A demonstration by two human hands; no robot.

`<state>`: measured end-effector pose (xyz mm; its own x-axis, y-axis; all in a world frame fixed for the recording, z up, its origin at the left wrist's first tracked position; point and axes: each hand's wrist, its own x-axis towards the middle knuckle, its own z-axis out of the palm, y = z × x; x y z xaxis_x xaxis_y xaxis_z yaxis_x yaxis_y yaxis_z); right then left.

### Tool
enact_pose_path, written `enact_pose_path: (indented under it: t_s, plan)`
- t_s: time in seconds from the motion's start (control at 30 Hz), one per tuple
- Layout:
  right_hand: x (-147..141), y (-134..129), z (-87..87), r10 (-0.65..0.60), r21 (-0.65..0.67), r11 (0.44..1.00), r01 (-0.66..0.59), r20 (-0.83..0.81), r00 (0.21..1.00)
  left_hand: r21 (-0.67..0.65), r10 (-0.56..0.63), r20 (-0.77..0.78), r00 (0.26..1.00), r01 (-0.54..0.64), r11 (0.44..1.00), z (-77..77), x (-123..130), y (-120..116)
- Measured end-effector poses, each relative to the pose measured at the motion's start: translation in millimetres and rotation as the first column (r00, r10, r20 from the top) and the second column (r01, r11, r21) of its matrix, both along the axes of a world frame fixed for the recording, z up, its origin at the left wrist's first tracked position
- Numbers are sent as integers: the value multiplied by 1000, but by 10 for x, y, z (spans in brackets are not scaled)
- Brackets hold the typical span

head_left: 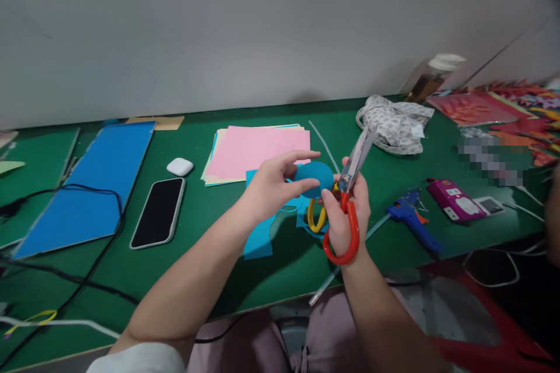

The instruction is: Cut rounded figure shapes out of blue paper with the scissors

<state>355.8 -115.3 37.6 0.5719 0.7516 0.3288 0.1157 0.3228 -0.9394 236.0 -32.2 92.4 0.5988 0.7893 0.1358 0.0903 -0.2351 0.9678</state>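
Observation:
A round piece of blue paper is pinched by my left hand, thumb across its front and index finger stretched out above it. My right hand holds scissors, their blades pointing up and away and a red handle loop against the palm. The right thumb reaches the paper's lower right edge. A yellow loop shows below the blue circle; whether it belongs to the scissors is hard to see. Under the hands lie cut blue paper pieces.
Behind the hands is a stack of coloured paper. To the left are a phone, a white case, a blue board and black cables. To the right lie a blue glue gun, a patterned cloth pouch, a purple box and a bottle.

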Motion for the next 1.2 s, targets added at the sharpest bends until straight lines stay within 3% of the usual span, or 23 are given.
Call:
enact_pose_path:
  t_s: [0.1, 0.27, 0.37, 0.63, 0.97, 1.2]
  plan:
    - [-16, 0, -15, 28, -31, 999, -27, 28, 999, -40, 42, 74, 996, -39, 998, -11, 9, 15]
    - [-20, 7, -79, 201, -53, 978, -200, 14, 979, 11, 153, 120, 981, -156, 988, 27, -24, 29]
    - [-21, -4, -107, 256, -54, 966, -253, 73, 964, 27, 160, 133, 978, -165, 986, 50, -61, 31]
    - [-55, -25, -145, 283, -131, 955, -266, 142, 948, 84, 234, 98, 967, -242, 967, 118, -108, -16]
    - [-24, -18, -146, 233, -103, 971, -214, 239, 943, -73, 249, 228, 941, -239, 968, 1, 44, -84]
    - [-3, -12, -156, 238, -102, 970, -220, 236, 942, -71, 265, 228, 937, -255, 964, 15, 47, -94]
